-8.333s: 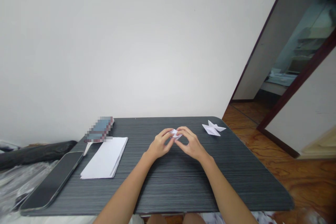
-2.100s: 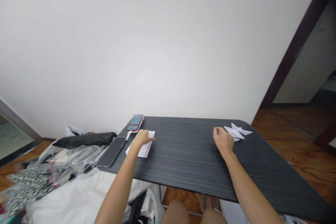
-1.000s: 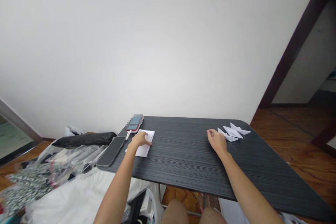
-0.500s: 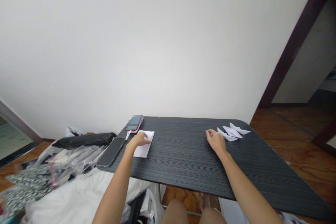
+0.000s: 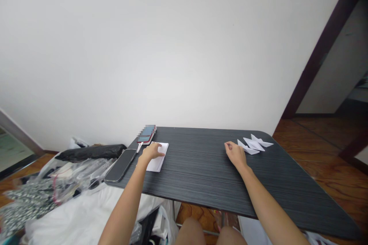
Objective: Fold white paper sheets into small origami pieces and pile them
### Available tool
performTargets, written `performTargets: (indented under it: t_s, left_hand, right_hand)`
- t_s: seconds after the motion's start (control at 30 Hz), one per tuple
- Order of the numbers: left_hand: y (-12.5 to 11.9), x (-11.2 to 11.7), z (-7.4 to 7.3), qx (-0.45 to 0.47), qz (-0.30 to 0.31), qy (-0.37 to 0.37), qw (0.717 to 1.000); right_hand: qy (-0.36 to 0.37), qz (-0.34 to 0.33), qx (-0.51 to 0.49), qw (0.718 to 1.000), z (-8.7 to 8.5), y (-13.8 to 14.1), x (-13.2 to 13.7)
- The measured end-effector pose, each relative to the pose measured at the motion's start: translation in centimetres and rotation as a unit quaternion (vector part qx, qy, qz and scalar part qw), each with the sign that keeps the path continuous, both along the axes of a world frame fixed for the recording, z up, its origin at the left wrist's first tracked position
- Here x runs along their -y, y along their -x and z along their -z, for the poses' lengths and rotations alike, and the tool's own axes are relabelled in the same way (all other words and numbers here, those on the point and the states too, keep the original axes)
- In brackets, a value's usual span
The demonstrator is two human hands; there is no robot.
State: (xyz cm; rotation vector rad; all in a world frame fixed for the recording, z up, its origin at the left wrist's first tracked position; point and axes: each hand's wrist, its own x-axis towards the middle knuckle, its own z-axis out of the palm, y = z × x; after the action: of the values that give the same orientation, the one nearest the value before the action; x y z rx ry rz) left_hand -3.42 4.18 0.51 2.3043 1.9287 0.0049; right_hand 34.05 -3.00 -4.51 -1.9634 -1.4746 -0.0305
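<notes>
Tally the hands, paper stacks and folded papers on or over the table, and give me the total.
Left hand and right hand: 2
Paper stack: 1
Folded papers: 3
Total: 6

White paper stack (image 5: 156,163), white folded papers (image 5: 253,144), dark grey streaked table (image 5: 195,168)

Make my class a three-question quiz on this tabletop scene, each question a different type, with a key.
1. True or false: the left hand is over part of the white paper stack.
2. Which lies beside the right hand: (A) a mug, (B) folded white paper, (C) scissors?
3. Complete: the dark-screened device lies on the tabletop's ____ side.

Key: 1 true; 2 B; 3 left.
</notes>
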Motion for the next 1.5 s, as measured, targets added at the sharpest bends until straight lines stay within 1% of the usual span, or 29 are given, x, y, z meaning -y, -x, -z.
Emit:
performTargets:
  t_s: [0.07, 0.17, 0.3, 0.37, 0.5, 0.57, 0.73, 0.87, 0.97, 1.07, 1.13, 1.2, 1.27, 1.33, 1.37, 1.4, 1.43, 1.47, 1.5]
  left_hand:
    - [-0.6, -0.4, 0.0, -0.015, 0.015, -0.027, 0.999]
    - [-1.3, -1.5, 0.2, -0.021, 0.069, -0.051, 0.996]
    - [-1.4, -2.6, 1.0, 0.008, 0.104, -0.013, 0.994]
    - [-1.1, -2.6, 1.3, 0.037, 0.111, -0.018, 0.993]
    - [-0.6, -2.0, 1.8, 0.092, 0.119, -0.072, 0.986]
    - [-0.6, -1.7, 1.9, 0.109, 0.116, -0.087, 0.983]
    - [-0.8, -1.1, 2.1, 0.135, 0.085, -0.118, 0.980]
    - [-0.9, -0.8, 2.4, 0.170, 0.066, -0.176, 0.967]
    - [-0.9, -1.0, 2.8, 0.192, 0.034, -0.210, 0.958]
    - [-0.9, -1.5, 2.8, 0.218, 0.023, -0.212, 0.952]
    - [-1.2, -1.7, 2.2, 0.244, 0.028, -0.220, 0.944]
    - [-2.0, -1.5, 0.7, 0.284, 0.038, -0.231, 0.930]
    - [-3.4, -0.7, -1.5, 0.341, 0.060, -0.213, 0.914]
    - [-5.2, 0.4, -4.0, 0.420, 0.121, -0.134, 0.889]
    - [-6.2, 1.0, -5.2, 0.464, 0.157, -0.086, 0.868]
    - [-7.2, 1.5, -6.2, 0.508, 0.191, -0.054, 0.838]
    - [-8.2, 1.9, -7.1, 0.552, 0.207, -0.035, 0.807]
    - [-9.2, 2.2, -7.7, 0.593, 0.212, -0.019, 0.777]
    - [-10.1, 2.3, -8.0, 0.627, 0.212, -0.001, 0.750]
  right_hand:
    - [0.004, 0.000, 0.001, 1.000, 0.0, 0.0, 0.0]
    - [0.005, -0.003, -0.004, 1.000, -0.1, 0.1, 0.0]
    - [0.008, -0.006, -0.003, 1.000, -0.3, 0.2, 0.1]
    - [0.011, -0.006, 0.001, 1.000, -0.3, 0.2, 0.0]
    - [0.010, -0.015, 0.010, 1.000, -0.1, 0.2, -0.1]
    - [0.005, -0.024, 0.014, 1.000, 0.0, 0.2, -0.2]
    - [0.004, -0.028, 0.008, 1.000, 0.1, 0.2, -0.3]
    - [0.002, -0.032, 0.008, 0.999, -0.1, 0.3, -0.2]
    - [0.001, -0.036, 0.005, 0.999, -0.2, 0.3, -0.1]
    - [-0.003, -0.035, -0.002, 0.999, -0.2, 0.3, -0.1]
    - [-0.006, -0.035, -0.007, 0.999, -0.1, 0.2, -0.2]
    - [-0.013, -0.041, -0.013, 0.999, 0.0, 0.1, -0.2]
    - [-0.024, -0.052, -0.028, 0.998, 0.2, 0.1, -0.4]
    - [-0.039, -0.074, -0.068, 0.994, 0.3, 0.2, -0.6]
    - [-0.047, -0.094, -0.106, 0.989, 0.3, 0.4, -0.7]
    - [-0.053, -0.119, -0.158, 0.979, 0.3, 0.6, -0.8]
    - [-0.057, -0.148, -0.221, 0.962, 0.2, 0.8, -1.0]
    - [-0.055, -0.183, -0.294, 0.937, 0.1, 1.1, -1.1]
    - [-0.053, -0.215, -0.366, 0.904, -0.1, 1.4, -1.1]
